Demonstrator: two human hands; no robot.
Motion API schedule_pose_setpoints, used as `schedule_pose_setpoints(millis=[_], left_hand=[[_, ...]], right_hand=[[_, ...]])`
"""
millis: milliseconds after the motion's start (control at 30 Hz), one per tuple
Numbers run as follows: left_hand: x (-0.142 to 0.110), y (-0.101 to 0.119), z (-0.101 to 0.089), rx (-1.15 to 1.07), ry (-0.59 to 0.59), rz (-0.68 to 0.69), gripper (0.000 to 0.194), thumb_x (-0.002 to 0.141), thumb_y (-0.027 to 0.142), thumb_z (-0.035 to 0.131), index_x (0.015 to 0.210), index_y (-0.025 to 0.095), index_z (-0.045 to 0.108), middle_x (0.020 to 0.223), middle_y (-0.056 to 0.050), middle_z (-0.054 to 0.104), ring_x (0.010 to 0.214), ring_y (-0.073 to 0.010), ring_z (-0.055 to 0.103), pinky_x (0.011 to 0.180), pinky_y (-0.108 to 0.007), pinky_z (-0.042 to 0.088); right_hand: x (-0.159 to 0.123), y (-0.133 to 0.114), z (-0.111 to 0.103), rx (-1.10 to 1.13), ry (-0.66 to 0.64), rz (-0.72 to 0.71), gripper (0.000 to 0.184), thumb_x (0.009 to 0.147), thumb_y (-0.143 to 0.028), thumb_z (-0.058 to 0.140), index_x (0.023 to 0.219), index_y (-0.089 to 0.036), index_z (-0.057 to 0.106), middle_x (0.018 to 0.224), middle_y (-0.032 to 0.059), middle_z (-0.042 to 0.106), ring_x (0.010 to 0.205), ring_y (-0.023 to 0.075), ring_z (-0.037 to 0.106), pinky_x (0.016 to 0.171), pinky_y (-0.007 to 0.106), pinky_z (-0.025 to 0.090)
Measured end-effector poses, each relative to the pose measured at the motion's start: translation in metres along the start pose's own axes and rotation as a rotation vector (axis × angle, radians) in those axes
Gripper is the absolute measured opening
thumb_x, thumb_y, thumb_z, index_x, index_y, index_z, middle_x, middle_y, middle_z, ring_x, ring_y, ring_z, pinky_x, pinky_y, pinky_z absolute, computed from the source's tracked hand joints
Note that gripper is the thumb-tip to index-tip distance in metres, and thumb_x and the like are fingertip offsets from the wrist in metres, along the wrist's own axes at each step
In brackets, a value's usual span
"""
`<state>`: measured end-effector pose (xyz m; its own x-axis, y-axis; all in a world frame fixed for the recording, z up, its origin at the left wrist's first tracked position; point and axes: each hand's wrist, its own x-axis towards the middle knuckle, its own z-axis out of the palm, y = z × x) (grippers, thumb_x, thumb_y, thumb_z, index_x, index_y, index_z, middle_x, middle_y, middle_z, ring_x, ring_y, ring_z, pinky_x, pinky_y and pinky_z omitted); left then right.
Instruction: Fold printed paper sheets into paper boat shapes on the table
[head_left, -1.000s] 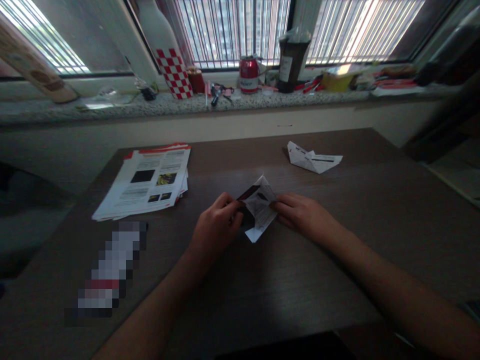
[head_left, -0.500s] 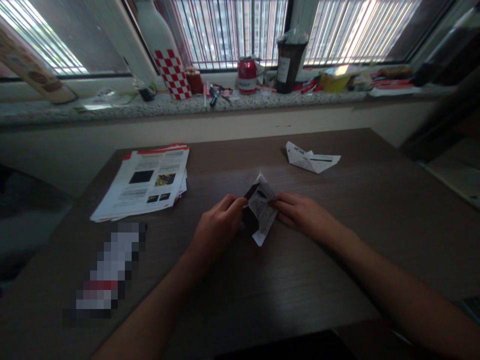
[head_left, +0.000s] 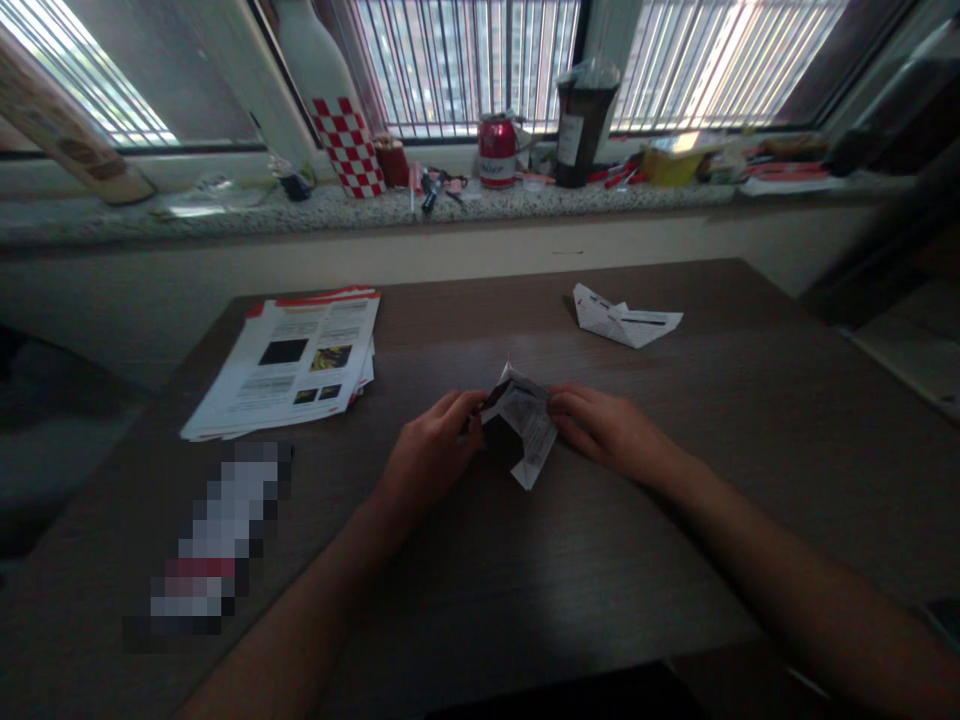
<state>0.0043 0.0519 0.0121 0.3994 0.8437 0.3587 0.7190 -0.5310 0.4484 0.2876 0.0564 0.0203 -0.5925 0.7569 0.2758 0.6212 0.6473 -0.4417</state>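
Note:
Between my two hands is a small folded piece of printed paper (head_left: 536,430), white with a dark patch, its folds partly spread apart. The fingers of my left hand (head_left: 439,440) pinch its left corner. My right hand (head_left: 604,425) grips the opposite corner between thumb and fingers. One pointed tip of the paper faces the window and a lower flap points toward me. Farther back on the right, a folded paper boat (head_left: 626,318) lies on the brown table (head_left: 480,600), apart from both hands.
A stack of printed sheets (head_left: 289,365) lies at the table's back left, with a blurred-out oblong object (head_left: 225,540) nearer me. On the windowsill (head_left: 450,205) stand a checkered bottle (head_left: 349,145), a red can (head_left: 496,152) and a dark drink cup (head_left: 581,130), among several small items.
The folded paper has opened wider and changed shape between my hands. Its far tip has dropped toward me, and the lower flap has swung to the right. Both hands keep their hold.

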Motion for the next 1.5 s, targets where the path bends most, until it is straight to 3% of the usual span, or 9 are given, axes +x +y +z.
schedule_pose_setpoints(millis=[133, 233, 533, 700, 1167, 1300, 1400, 1500], left_hand=[[0.0, 0.0, -0.001, 0.031, -0.016, 0.02, 0.029, 0.097, 0.011, 0.06, 0.122, 0.022, 0.066, 0.109, -0.006, 0.072, 0.084, -0.0187, 0.072, 0.071, -0.028, 0.056], [-0.001, -0.003, -0.002, 0.068, -0.018, 0.045, 0.031, 0.097, 0.01, 0.061, 0.124, 0.024, 0.067, 0.107, -0.004, 0.071, 0.084, -0.0189, 0.071, 0.072, -0.028, 0.056], [0.0, -0.012, -0.004, 0.021, -0.14, 0.164, 0.033, 0.096, 0.011, 0.058, 0.124, 0.025, 0.068, 0.121, -0.005, 0.069, 0.098, -0.0195, 0.073, 0.084, -0.032, 0.06], [0.0, -0.017, -0.004, -0.033, -0.247, 0.216, 0.033, 0.098, 0.012, 0.054, 0.125, 0.025, 0.068, 0.128, -0.007, 0.068, 0.108, -0.0221, 0.071, 0.094, -0.038, 0.059], [-0.001, -0.014, -0.005, 0.029, -0.337, 0.248, 0.041, 0.091, 0.007, 0.061, 0.126, 0.026, 0.068, 0.141, -0.006, 0.067, 0.127, -0.0274, 0.064, 0.11, -0.049, 0.051], [0.001, -0.006, -0.003, 0.076, -0.313, 0.225, 0.039, 0.098, 0.022, 0.064, 0.137, 0.026, 0.064, 0.138, -0.009, 0.067, 0.124, -0.0302, 0.064, 0.108, -0.053, 0.05], [0.002, -0.003, 0.005, 0.128, -0.305, 0.196, 0.045, 0.106, 0.038, 0.057, 0.15, 0.028, 0.056, 0.137, -0.01, 0.066, 0.123, -0.0315, 0.063, 0.107, -0.054, 0.05], [0.003, -0.001, 0.012, 0.171, -0.295, 0.183, 0.044, 0.109, 0.041, 0.05, 0.151, 0.027, 0.056, 0.141, -0.012, 0.063, 0.128, -0.0319, 0.06, 0.11, -0.054, 0.048]], right_hand=[[-0.003, 0.001, 0.002, 0.052, 0.029, 0.15, 0.022, 0.104, -0.031, 0.055, 0.124, -0.023, 0.058, 0.11, 0.0084, 0.077, 0.093, 0.0249, 0.077, 0.078, 0.037, 0.06], [-0.003, 0.002, 0.002, 0.079, 0.054, 0.19, 0.026, 0.102, -0.031, 0.057, 0.126, -0.021, 0.055, 0.112, 0.0093, 0.078, 0.092, 0.0255, 0.078, 0.077, 0.037, 0.06], [-0.003, 0.015, -0.002, 0.106, -0.036, -0.002, 0.034, 0.108, -0.024, 0.049, 0.141, -0.025, 0.059, 0.137, 0.0081, 0.07, 0.125, 0.0221, 0.068, 0.105, 0.038, 0.054], [-0.005, 0.024, -0.005, 0.131, -0.098, -0.088, 0.036, 0.108, -0.021, 0.049, 0.141, -0.028, 0.062, 0.143, 0.0088, 0.066, 0.13, 0.023, 0.064, 0.109, 0.042, 0.053], [-0.008, 0.036, 0.003, 0.091, -0.155, -0.137, 0.045, 0.098, -0.009, 0.058, 0.14, -0.026, 0.064, 0.146, 0.0103, 0.064, 0.134, 0.0247, 0.061, 0.112, 0.047, 0.051], [-0.008, 0.034, 0.004, 0.06, -0.153, -0.152, 0.047, 0.096, -0.007, 0.059, 0.138, -0.025, 0.065, 0.144, 0.0111, 0.064, 0.133, 0.0255, 0.061, 0.112, 0.048, 0.051], [-0.007, 0.032, 0.006, 0.037, -0.134, -0.17, 0.046, 0.096, -0.007, 0.059, 0.138, -0.024, 0.065, 0.143, 0.0124, 0.065, 0.132, 0.0272, 0.061, 0.11, 0.049, 0.052], [-0.007, 0.031, 0.009, 0.015, -0.125, -0.181, 0.043, 0.095, -0.008, 0.061, 0.135, -0.023, 0.067, 0.142, 0.0128, 0.066, 0.13, 0.0286, 0.061, 0.108, 0.051, 0.053]])
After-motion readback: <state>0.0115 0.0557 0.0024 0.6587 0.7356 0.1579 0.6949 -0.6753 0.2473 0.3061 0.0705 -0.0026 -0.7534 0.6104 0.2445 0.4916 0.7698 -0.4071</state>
